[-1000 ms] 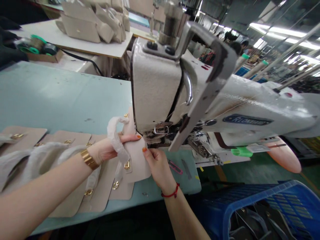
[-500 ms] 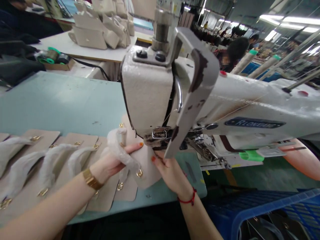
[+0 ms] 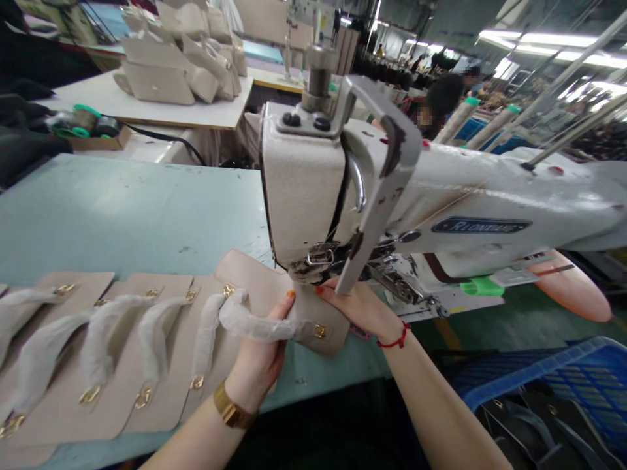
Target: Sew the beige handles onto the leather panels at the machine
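A beige bag panel (image 3: 255, 277) with a paper-wrapped handle (image 3: 249, 323) and gold rings lies under the head of a white sewing machine (image 3: 313, 183). My left hand (image 3: 262, 356) grips the panel's near edge from below, thumb on top beside the handle. My right hand (image 3: 360, 307) presses its fingers on the panel's right end, just under the presser foot (image 3: 313, 267). The needle itself is hidden behind the machine's grey guard.
Several matching panels (image 3: 98, 352) with wrapped handles lie overlapped on the blue-green table (image 3: 122, 215) to the left. Finished beige bags (image 3: 181, 59) stand on a white table behind. A blue crate (image 3: 543, 385) sits low right. Other workers are seated far back.
The panel has turned so its handle end points right under the machine head. My left hand shifted from the left side to beneath the panel; my right hand moved up close to the foot.
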